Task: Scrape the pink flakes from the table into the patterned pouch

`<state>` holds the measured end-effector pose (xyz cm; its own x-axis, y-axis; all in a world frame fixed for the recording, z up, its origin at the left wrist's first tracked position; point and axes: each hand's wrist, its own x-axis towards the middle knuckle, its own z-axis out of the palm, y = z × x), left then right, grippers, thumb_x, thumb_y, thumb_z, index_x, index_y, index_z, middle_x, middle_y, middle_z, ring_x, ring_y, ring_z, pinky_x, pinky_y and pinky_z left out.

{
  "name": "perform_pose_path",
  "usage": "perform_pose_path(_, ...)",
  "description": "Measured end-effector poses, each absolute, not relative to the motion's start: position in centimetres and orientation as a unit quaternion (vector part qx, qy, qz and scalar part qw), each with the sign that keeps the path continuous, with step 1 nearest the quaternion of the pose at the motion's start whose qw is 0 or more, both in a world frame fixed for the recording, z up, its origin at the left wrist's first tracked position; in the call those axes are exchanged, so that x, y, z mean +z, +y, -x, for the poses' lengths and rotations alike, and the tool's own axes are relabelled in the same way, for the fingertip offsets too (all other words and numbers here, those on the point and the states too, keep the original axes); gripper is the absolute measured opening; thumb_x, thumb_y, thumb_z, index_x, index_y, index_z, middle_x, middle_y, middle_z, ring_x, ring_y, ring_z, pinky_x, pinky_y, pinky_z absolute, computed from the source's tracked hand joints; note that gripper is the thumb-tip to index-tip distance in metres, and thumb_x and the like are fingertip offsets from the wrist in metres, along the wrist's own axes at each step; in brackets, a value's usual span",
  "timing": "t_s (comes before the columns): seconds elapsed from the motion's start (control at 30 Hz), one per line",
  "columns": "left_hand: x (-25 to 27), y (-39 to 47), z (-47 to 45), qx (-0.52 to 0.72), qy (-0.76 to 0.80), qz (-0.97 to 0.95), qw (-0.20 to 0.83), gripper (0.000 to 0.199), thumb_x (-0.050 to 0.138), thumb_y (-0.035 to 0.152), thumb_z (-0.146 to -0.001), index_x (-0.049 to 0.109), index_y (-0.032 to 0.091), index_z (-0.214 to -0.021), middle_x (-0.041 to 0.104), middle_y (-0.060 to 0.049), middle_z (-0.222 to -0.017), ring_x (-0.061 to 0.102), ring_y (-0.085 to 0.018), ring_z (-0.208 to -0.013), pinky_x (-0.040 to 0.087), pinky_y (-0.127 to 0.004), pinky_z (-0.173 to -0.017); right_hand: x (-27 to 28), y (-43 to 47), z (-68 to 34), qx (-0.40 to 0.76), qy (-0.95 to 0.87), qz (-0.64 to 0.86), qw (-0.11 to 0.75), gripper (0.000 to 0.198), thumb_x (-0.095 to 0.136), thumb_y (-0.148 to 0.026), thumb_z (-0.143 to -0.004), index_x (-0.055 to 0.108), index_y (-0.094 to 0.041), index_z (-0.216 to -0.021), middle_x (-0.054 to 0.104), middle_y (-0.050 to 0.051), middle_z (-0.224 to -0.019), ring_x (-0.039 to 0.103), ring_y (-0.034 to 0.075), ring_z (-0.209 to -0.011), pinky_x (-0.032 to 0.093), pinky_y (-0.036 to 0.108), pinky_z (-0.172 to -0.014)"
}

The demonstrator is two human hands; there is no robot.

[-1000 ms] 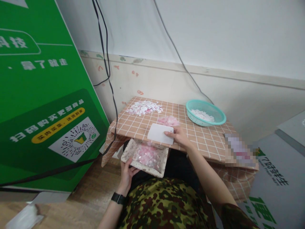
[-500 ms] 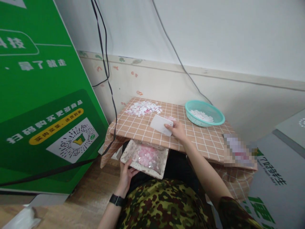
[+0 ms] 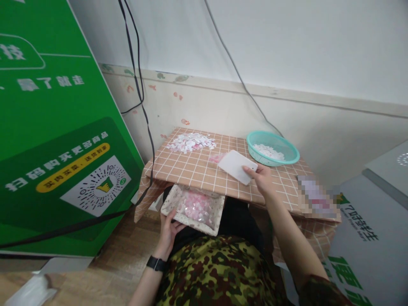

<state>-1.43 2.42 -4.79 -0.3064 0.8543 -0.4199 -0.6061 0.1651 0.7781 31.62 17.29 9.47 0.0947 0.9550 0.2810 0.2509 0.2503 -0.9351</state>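
Note:
My left hand (image 3: 170, 229) grips the near left edge of a speckled shallow tray (image 3: 218, 212), held just below the table's front edge. Small clear and pink packets (image 3: 196, 206) lie inside it. Over the table, my right hand (image 3: 262, 176) pinches the end of a flat white plastic scraper (image 3: 237, 165). Just left of the scraper, a small pink patch (image 3: 216, 157) shows on the cloth; its kind is too small to tell. Farther back lies a heap of small white and pink pieces (image 3: 191, 142).
A turquoise basket (image 3: 290, 158) with white pieces stands at the back right of the checked tablecloth (image 3: 181, 172). A blurred-out flat item (image 3: 317, 197) lies at the right edge. A green panel (image 3: 63, 127) rises on the left, with a black cable (image 3: 148, 127) hanging near the table.
My right hand has moved right with the white scraper, uncovering the pink patch on the cloth. My left hand and the tray stay nearly where they were.

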Motion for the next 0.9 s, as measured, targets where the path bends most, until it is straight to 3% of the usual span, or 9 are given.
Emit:
perform_pose_path(0.27,-5.1,2.7,1.5,0.626,0.505,-0.134,0.579,0.064,0.07,0.036,-0.086,0.042,0.035,-0.143,0.057,-0.014,-0.142,0.075,-0.025,-0.084,0.062,-0.051,-0.075,10.2,16.4,-36.6,0.129,-0.676,0.584,0.43,0.048,0.07,-0.063,-0.078,0.064,-0.019,-0.058,0.053,0.001,-0.049,0.042,0.014,-0.048,0.029,0.028,-0.046)
perform_pose_path(0.63,-5.2,2.6,1.7,0.622,0.51,-0.131,0.58,0.065,0.07,0.036,-0.084,0.041,0.036,-0.142,0.056,-0.014,-0.144,0.075,-0.026,-0.087,0.062,-0.052,-0.077,8.8,17.9,-31.4,0.13,-0.709,0.574,0.39,0.047,0.058,-0.059,-0.09,0.069,-0.017,-0.071,0.063,0.005,-0.059,0.052,0.018,-0.055,0.031,0.03,-0.053)
perform_pose_path(0.9,-5.2,2.7,1.7,0.619,0.512,-0.132,0.58,0.062,0.07,0.036,-0.085,0.042,0.035,-0.141,0.058,-0.014,-0.14,0.075,-0.026,-0.084,0.062,-0.052,-0.076,8.3,19.8,-29.2,0.151,-0.709,0.561,0.401,0.043,0.058,-0.057,-0.09,0.075,-0.018,-0.086,0.07,0.007,-0.07,0.059,0.022,-0.065,0.037,0.031,-0.061)
